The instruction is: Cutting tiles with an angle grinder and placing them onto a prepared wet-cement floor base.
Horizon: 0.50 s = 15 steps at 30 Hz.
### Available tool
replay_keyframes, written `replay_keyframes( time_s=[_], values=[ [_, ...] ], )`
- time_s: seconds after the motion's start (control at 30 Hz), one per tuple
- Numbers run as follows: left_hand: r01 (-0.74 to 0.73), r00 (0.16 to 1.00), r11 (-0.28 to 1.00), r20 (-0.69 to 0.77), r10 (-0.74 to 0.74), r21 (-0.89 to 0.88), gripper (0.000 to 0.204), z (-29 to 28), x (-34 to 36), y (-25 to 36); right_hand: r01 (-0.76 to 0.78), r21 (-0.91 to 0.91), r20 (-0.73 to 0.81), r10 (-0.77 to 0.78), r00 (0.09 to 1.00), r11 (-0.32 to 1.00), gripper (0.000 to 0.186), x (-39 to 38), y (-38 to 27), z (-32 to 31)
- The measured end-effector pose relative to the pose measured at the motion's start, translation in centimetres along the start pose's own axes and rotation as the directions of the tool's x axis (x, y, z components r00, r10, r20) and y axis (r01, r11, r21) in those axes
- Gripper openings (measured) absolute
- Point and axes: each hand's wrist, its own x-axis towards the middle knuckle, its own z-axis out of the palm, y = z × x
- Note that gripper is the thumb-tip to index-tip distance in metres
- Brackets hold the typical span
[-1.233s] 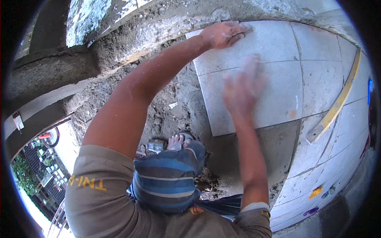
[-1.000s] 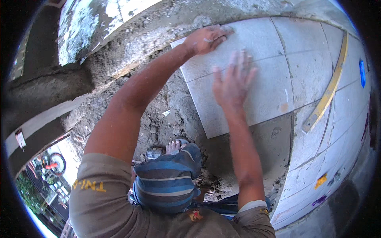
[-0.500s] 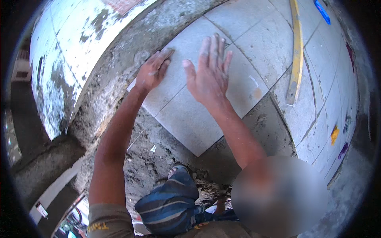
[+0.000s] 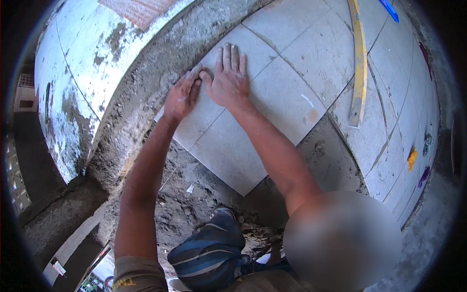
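A large pale floor tile [image 4: 284, 109], marked with grid lines, lies over grey mortar [image 4: 323, 146]. My right hand [image 4: 230, 82] rests flat on its far left part, fingers stretched out and dusted with grey. Close beside it, my left hand [image 4: 182, 95] lies along the tile's left edge, fingers extended and pressed near one another. The fingertips of my left hand almost meet my right thumb; whether they touch, I cannot tell. Neither hand holds anything.
A yellow straightedge [image 4: 359, 73] lies on laid tiles to the right, with a blue object [image 4: 389, 10] beyond it. A rough mortar strip [image 4: 141, 80] separates the tile from a white tiled surface [image 4: 75, 63]. Rubble [image 4: 194, 180] surrounds my foot.
My right hand has moved left across the tile, from hovering or resting near its middle to beside my left hand. My left hand has stayed at the edge, shifting slightly.
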Motion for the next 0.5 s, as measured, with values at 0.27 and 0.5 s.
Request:
replay_keyframes(
  time_s=[0.27,0.5],
  values=[
    [-0.045,0.999,0.997,-0.015,0.046,0.060,0.036,-1.3,-0.9,-0.5,0.029,0.035,-0.050,-0.027,0.998,0.999,0.087,-3.4,-0.2,-3.2],
    [-0.017,1.000,0.998,-0.022,0.018,0.065,0.033,-0.6,-0.9,-0.3,-0.117,0.151,0.037,0.112,0.993,0.982,0.097,-6.4,0.1,-5.4]
  ],
)
